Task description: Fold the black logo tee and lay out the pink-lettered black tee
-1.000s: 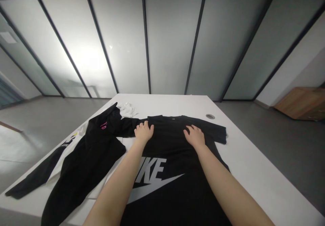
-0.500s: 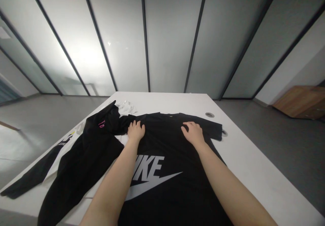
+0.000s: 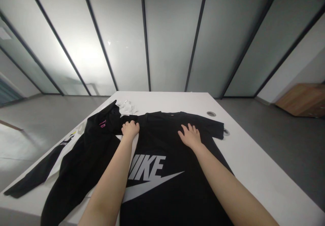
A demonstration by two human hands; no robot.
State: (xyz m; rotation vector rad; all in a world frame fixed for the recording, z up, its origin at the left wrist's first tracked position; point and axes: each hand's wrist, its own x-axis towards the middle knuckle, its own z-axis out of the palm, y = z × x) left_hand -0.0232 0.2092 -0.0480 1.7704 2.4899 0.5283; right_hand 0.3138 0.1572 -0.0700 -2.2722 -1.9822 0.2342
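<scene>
A black T-shirt (image 3: 162, 131) with a large grey-white NIKE print and swoosh lies spread, front up, its collar toward the far end. At its left sleeve is my left hand (image 3: 130, 129), with the fingers curled down on the sleeve fabric. My right hand (image 3: 191, 136) rests open on the upper chest, fingers apart, below the right side of the collar. Just left of my left hand lies a black garment (image 3: 86, 151) with pink lettering, close against the T-shirt's sleeve.
The white table (image 3: 254, 172) carries it all. A crumpled white cloth (image 3: 127, 107) lies behind the left sleeve. A black and white garment (image 3: 38, 172) is at the left edge. Two round grommets, one far one (image 3: 211, 113), sit at the right. Frosted glass panels (image 3: 170, 33) stand beyond.
My left hand has moved left from the shirt's shoulder onto its sleeve, and its fingers have curled in. My right hand has shifted slightly left and down, still flat on the shirt.
</scene>
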